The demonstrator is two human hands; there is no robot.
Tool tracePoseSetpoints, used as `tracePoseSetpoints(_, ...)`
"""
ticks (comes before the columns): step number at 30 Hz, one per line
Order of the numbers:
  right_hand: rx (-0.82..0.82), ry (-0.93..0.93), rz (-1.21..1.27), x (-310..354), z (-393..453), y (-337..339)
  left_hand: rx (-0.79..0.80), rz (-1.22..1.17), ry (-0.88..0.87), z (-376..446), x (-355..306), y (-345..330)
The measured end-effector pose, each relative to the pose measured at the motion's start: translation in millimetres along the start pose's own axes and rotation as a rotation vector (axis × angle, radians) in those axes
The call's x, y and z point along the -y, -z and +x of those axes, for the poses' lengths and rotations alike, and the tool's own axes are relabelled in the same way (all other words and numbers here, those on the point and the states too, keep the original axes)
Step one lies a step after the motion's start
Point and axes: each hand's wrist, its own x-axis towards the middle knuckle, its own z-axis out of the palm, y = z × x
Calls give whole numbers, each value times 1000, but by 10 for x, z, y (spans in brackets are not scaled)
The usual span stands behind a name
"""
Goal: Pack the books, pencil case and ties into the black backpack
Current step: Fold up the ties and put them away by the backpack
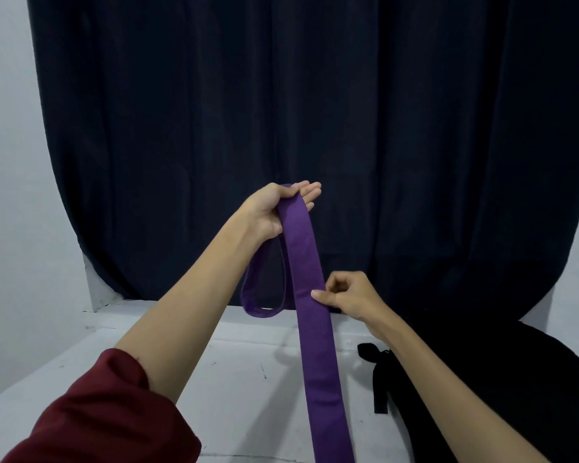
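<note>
Tie-folding underway: left hand (274, 208) grips the purple tie (310, 289) high, right hand (346, 295) pinches it lower, left of the black backpack (515, 379), needing further folds.

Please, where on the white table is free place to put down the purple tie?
The white table is bare between the left forearm and the hanging purple tie, and again in the narrow strip between the tie and the black backpack. The right side is crowded: the backpack and its black strap fill it, under the right hand.
</note>
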Motion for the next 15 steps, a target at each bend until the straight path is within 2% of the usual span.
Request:
tracePoseSetpoints(4,-12,76,126,236,20,49,-5,-28,-12,5,25,-56)
tracePoseSetpoints(9,88,117,330,596,52,54,-18,-3,-18,16,32,-73)
tracePoseSetpoints(12,32,111,460,754,100,74,-28,-58,3,5,8,0)
tracePoseSetpoints(14,-34,107,464,858,158,93,-22,-90,21,-34,19,56)
tracePoseSetpoints(15,-63,111,445,912,192,107,-14,-28,22,-59,31,98)
